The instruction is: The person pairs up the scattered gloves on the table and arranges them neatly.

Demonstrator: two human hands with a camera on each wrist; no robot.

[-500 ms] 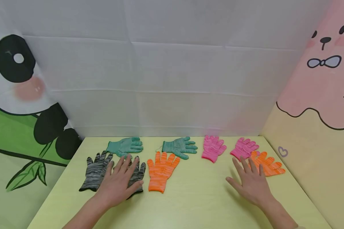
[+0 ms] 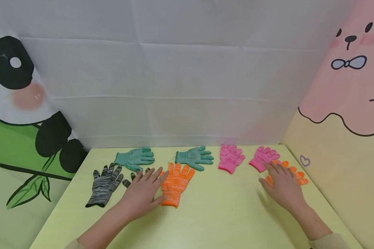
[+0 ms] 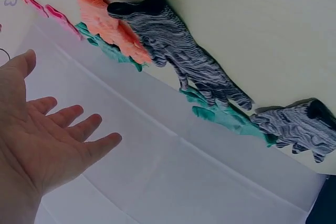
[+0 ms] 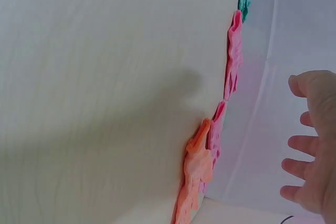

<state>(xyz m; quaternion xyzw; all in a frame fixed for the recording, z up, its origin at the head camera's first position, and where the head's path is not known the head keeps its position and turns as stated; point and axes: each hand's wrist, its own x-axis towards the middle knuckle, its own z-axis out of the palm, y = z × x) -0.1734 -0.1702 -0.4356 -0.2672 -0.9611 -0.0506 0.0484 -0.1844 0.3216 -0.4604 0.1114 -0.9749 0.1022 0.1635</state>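
I see: left hand (image 2: pixel 140 197), fingers apart, above streaky black-grey knit glove (image 3: pixel 181 48) | right hand (image 2: pixel 285 188), fingers apart, above orange knit glove (image 4: pixel 197 169)

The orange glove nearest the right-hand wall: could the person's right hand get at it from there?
Most likely yes. The right hand hovers near the orange glove, holding nothing, and nothing seems to lie on top of that glove to block the way.
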